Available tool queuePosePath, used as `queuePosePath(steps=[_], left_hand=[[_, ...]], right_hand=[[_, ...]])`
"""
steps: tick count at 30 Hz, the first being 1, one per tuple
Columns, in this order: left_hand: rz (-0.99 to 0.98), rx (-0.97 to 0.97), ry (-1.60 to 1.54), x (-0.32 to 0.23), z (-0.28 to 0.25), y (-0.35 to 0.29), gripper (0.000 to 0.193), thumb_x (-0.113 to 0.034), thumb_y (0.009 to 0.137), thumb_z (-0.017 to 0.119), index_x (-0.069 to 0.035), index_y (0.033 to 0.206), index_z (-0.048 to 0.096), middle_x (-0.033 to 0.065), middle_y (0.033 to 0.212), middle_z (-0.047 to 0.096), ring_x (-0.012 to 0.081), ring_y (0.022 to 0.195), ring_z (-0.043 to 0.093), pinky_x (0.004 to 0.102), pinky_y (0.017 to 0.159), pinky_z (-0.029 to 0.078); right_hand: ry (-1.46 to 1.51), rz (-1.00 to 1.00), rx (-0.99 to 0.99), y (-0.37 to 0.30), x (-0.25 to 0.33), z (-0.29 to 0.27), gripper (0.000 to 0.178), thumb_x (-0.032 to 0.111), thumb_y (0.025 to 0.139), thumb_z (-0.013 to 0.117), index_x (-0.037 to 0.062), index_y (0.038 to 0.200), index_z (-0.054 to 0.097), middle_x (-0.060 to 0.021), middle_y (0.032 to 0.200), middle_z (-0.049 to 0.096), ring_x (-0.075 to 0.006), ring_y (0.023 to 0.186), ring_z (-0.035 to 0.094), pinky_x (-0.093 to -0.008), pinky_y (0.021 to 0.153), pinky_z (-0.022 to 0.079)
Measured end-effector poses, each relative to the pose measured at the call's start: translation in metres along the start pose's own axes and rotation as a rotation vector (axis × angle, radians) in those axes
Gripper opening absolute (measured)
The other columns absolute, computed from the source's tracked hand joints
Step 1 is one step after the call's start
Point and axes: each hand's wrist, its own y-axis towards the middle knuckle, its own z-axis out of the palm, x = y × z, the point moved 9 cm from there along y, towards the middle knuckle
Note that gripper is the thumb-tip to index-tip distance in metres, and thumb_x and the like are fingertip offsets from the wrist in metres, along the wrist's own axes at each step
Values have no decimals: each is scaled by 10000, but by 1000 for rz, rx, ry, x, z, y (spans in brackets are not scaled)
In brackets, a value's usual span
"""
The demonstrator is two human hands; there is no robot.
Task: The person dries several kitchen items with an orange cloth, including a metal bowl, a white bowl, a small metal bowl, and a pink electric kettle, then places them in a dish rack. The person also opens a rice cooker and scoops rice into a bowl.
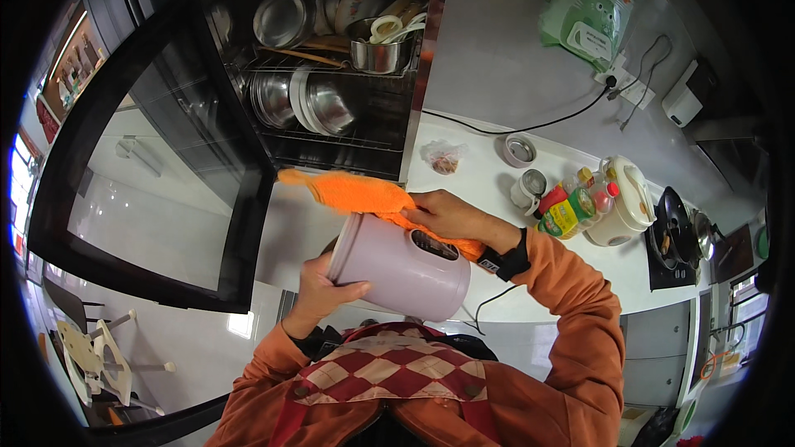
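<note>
In front of my chest I hold a pale pink, bucket-shaped electric appliance (396, 269), tilted on its side, with a dark control panel on its upper side. My left hand (323, 291) is closed around its rim end, thumb along the side. An orange cloth (352, 193) lies along the appliance's far side, one end sticking out to the left. My right hand (451, 217) grips the cloth and presses it against the appliance near the panel. The inside of the appliance is turned away and hidden.
A cabinet with its glass door (157, 190) swung wide stands left, holding steel bowls (331, 103) and a pot (377, 56) on racks. Right on the white counter are a plastic bag (443, 157), round tins (519, 151), bottles (571, 211), a cream container (623, 203) and pans (675, 223).
</note>
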Motion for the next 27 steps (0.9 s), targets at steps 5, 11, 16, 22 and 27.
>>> queuePosePath(steps=[5,11,16,22,27], left_hand=[[-89,-133,-388,19,-27,1,326,-140,699,704,23,964,607,-15,722,574,60,609,511,190,544,409],[-113,-196,-794,52,-23,15,452,-336,786,671,-20,1089,563,61,1044,612,169,956,590,343,845,487],[-107,-415,-1052,74,-23,32,414,-313,831,623,-41,1132,538,50,1093,581,187,1056,537,371,938,417],[80,-388,-821,54,-7,42,450,-229,814,625,-14,1185,488,44,1059,569,179,997,553,329,874,444],[162,-474,-495,51,0,32,381,-103,770,662,19,1111,545,62,1001,602,136,838,591,257,696,493]], right_hand=[[750,2,-54,-12,-4,-2,463,328,947,516,16,1287,478,-99,1066,632,-141,961,599,-286,867,478],[1445,275,-174,-19,-46,37,414,280,916,574,15,1229,519,-87,1111,614,-152,943,612,-288,848,505],[1747,178,-456,5,-60,86,413,384,970,403,43,1180,504,-121,1062,596,-246,929,588,-396,814,498],[1862,195,-424,27,-50,100,457,411,980,345,55,1247,450,-95,1231,508,-258,1111,498,-432,958,414],[1943,331,-194,18,-47,128,411,386,986,316,52,1122,515,-102,1038,590,-263,922,577,-429,827,493]])
